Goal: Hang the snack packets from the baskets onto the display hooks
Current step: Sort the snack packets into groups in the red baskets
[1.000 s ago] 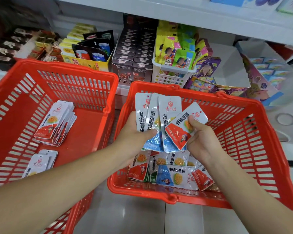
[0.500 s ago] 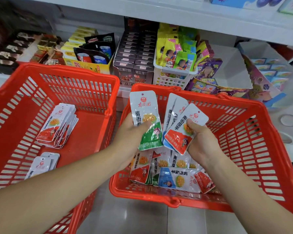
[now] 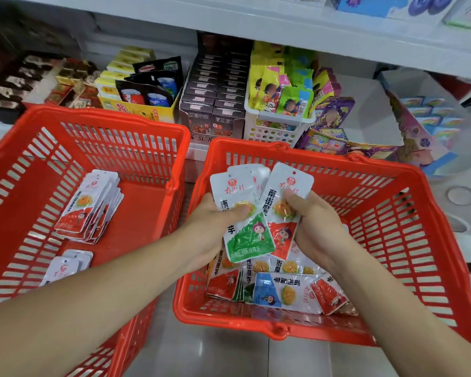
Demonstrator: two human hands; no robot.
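Two red plastic baskets stand side by side on the floor. Over the right basket (image 3: 408, 202), my left hand (image 3: 212, 227) grips a fan of white snack packets with a green-bottomed packet (image 3: 248, 235) in front. Beside it, my right hand (image 3: 313, 227) pinches a red-bottomed packet (image 3: 286, 202) by its middle. Loose packets (image 3: 280, 289) in red, blue and green lie on this basket's floor below my hands. The left basket (image 3: 152, 164) holds a tidy stack of red packets (image 3: 90, 210) and a smaller pile (image 3: 65, 268) near my left forearm. No display hooks are in view.
A low shelf behind the baskets carries boxed goods: a yellow display box (image 3: 139, 104), dark cartons (image 3: 215, 104), a white perforated bin of colourful sachets (image 3: 278, 126) and purple boxes (image 3: 335, 131). A white shelf board (image 3: 283, 23) runs overhead. Grey floor tiles (image 3: 229, 355) lie in front.
My hands have come closer together. The green packet now lies in front of the fan in my left hand, and the red packet in my right hand stands more upright beside it.
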